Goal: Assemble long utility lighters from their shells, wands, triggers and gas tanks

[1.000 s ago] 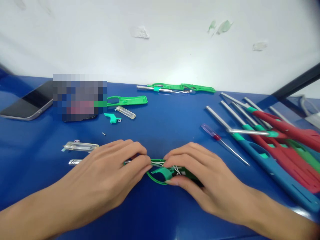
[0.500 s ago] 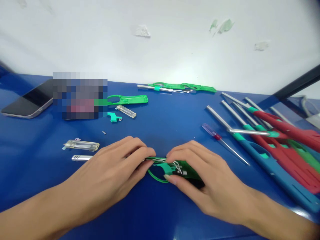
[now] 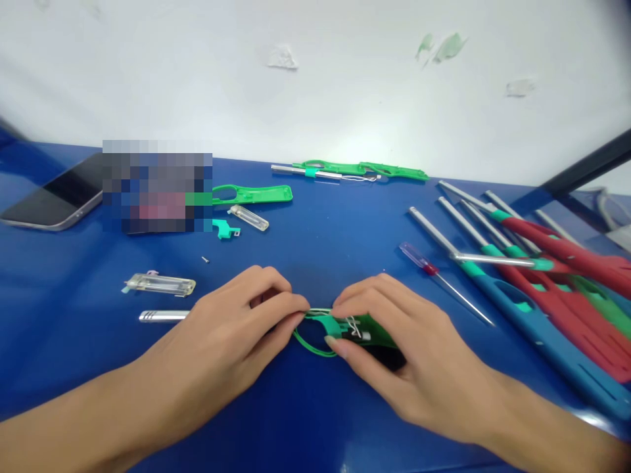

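Between my hands lies an opened green long-reach lighter (image 3: 376, 330), its casing showing white wires (image 3: 353, 324) and a teal trigger (image 3: 328, 323). My left hand (image 3: 241, 328) pinches it near the finger loop, where the metal tube (image 3: 160, 316) joins and sticks out to the left. Thumb and fingers of my right hand (image 3: 404, 335) close around the handle part, the thumb tip beside the trigger. Inside the handle a black part shows only in part. My fingers hide much of the casing and the tube's inner end.
Clear fuel tanks (image 3: 160, 285) (image 3: 249, 217), a loose teal trigger (image 3: 225, 229), a screw (image 3: 206, 259) and a green half-shell (image 3: 261, 195) lie left. Another opened lighter (image 3: 394, 171) is at the back. Right are a screwdriver (image 3: 428, 269) and several lighters (image 3: 522, 322). A phone (image 3: 59, 194) is far left.
My left fingertips have shifted slightly right along the lighter's wires. The right hand keeps its hold, almost unmoved.
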### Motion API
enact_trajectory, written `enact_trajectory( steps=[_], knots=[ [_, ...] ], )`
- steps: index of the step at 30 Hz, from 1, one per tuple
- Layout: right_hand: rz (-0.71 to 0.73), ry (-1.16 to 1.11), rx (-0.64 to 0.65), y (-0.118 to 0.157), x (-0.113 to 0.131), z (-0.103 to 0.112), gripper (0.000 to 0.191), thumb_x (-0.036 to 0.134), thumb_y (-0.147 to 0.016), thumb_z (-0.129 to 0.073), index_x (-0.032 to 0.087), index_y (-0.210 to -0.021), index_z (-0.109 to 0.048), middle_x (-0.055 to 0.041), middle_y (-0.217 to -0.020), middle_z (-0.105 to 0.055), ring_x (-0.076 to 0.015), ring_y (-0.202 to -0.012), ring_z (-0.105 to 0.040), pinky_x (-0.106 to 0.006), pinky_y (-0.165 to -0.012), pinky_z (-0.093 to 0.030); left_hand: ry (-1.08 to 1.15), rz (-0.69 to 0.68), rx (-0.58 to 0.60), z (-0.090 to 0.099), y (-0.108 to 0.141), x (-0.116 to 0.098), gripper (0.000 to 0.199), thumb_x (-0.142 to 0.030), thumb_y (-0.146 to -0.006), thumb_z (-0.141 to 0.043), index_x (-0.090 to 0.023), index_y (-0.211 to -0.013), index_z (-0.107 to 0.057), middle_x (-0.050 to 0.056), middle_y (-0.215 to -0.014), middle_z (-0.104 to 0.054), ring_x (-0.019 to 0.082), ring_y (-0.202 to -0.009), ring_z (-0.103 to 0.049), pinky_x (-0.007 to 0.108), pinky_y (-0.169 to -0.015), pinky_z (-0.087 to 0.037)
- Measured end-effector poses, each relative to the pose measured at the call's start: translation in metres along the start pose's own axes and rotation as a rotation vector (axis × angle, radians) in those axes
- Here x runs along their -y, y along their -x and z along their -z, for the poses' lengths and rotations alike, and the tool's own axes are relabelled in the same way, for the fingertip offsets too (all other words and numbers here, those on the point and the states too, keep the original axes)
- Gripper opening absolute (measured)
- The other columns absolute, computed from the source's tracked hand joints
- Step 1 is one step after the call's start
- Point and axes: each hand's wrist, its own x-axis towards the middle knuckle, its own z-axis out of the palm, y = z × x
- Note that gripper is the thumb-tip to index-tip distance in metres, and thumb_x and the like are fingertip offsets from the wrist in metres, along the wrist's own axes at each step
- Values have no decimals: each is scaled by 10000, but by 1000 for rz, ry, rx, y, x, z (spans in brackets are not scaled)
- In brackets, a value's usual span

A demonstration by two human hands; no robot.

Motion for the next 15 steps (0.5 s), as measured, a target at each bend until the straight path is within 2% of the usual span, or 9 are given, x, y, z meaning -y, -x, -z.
enact_trajectory(
  steps=[10, 15],
  knots=[
    [-13, 0, 6, -1, 1, 1, 28, 212, -1024, -638, 221, -1038, -615, -20, -1070, -708, -166, -929, -635, -319, -821, -540, 65, 42, 43, -1, -4, -2, 170, -154, -1103, -506, -273, -1195, -585, -18, -1083, -584, 111, -910, -637, 251, -804, -501],
    [-13, -36, 7, -1, 1, 1, 84, 207, -1022, -647, 220, -1100, -619, -15, -1075, -710, -164, -968, -641, -314, -869, -541, 50, -7, 65, -1, -1, 1, 234, -129, -1110, -447, -277, -1246, -568, 5, -1153, -571, 127, -976, -630, 255, -804, -505]
  ],
)
